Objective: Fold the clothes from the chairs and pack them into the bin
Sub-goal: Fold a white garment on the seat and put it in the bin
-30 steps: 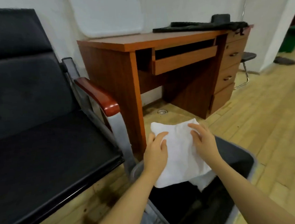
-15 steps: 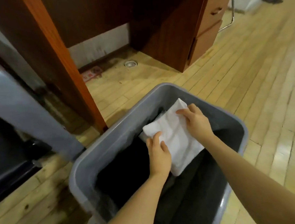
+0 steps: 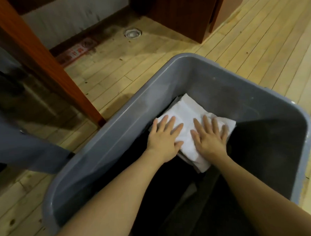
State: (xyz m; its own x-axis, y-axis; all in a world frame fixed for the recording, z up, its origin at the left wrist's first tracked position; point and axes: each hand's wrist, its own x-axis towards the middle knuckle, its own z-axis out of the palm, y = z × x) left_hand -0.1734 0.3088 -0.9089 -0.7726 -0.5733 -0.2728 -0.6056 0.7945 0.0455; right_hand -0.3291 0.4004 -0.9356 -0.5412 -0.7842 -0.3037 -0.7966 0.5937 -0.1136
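Observation:
A folded white garment (image 3: 187, 110) lies inside the grey plastic bin (image 3: 199, 75), on top of dark clothes near the bin's far left wall. My left hand (image 3: 163, 139) presses flat on the garment's left edge, fingers straight and spread. My right hand (image 3: 209, 135) presses flat on its right half, fingers also straight. Both forearms reach down into the bin from the bottom of the view. The rest of the bin's inside is dark, and what lies there is hard to make out.
The bin stands on a light wooden floor (image 3: 254, 42). A wooden desk leg (image 3: 47, 60) stands just left of the bin, and the desk's drawer unit (image 3: 191, 14) is at the top. A grey chair part (image 3: 27, 148) sits at the left. A round floor fitting (image 3: 133, 33) lies under the desk.
My view tilted down from the chair and desk to the bin. Both hands lowered the white garment into the bin, let go of its edges and now press flat on it.

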